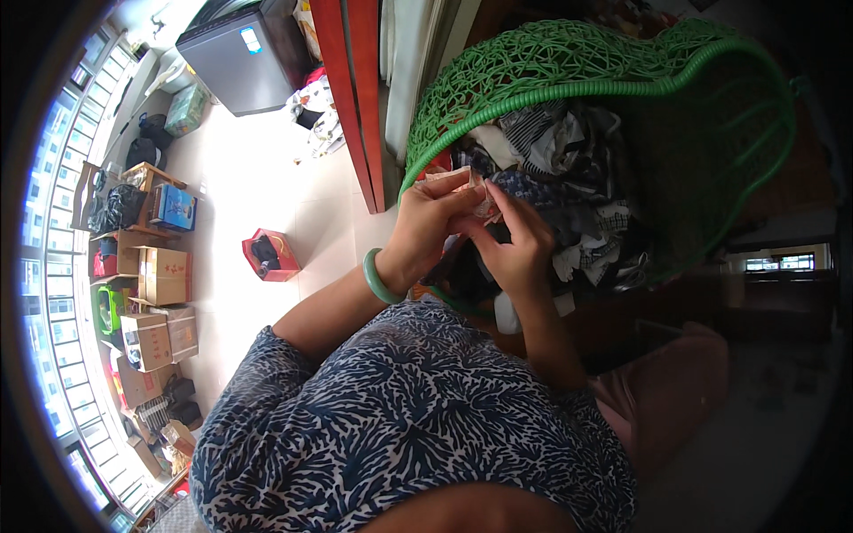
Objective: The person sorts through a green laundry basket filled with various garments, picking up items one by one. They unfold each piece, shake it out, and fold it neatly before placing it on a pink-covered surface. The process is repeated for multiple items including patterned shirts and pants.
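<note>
Head view, 1 o'clock from centre: the left hand (433, 211) and right hand (520, 247) pinch 1 pale-and-red piece (488, 209), perhaps paper or cloth. It is lifted but not laid down, so handling looks unfinished. Beyond, at 2, clothes (569, 147) lie heaped in a green woven seat (577, 92); farther, at 9, a red bin (279, 274).

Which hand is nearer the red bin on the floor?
Left. The left hand is right of the red bin, apart from it; the right hand is farther right, beyond the left.
</note>
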Motion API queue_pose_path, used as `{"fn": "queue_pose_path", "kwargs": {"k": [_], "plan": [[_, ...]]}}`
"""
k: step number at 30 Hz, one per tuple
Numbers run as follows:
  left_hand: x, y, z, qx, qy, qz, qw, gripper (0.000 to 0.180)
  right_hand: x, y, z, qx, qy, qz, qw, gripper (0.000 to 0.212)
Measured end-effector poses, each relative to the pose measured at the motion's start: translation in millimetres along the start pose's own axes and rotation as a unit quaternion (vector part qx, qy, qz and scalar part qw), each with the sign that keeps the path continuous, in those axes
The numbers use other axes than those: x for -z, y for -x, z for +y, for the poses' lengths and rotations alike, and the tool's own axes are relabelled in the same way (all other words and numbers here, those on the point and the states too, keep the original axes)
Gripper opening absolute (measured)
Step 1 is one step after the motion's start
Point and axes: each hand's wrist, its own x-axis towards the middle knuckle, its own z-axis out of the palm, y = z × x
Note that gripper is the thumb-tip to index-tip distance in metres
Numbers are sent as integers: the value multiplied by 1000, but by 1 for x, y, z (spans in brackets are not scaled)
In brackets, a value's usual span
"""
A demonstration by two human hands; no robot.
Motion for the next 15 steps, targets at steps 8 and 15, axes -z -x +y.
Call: {"fn": "queue_pose_path", "kwargs": {"k": [8,15], "plan": [[10,-2,-3,-49,-51,-19,997,18,0,17,20,-103,-68,-18,992,21],[26,-6,-8,-387,-517,-89,758,23,19,8,20,-221,-231,2,948,12]]}}
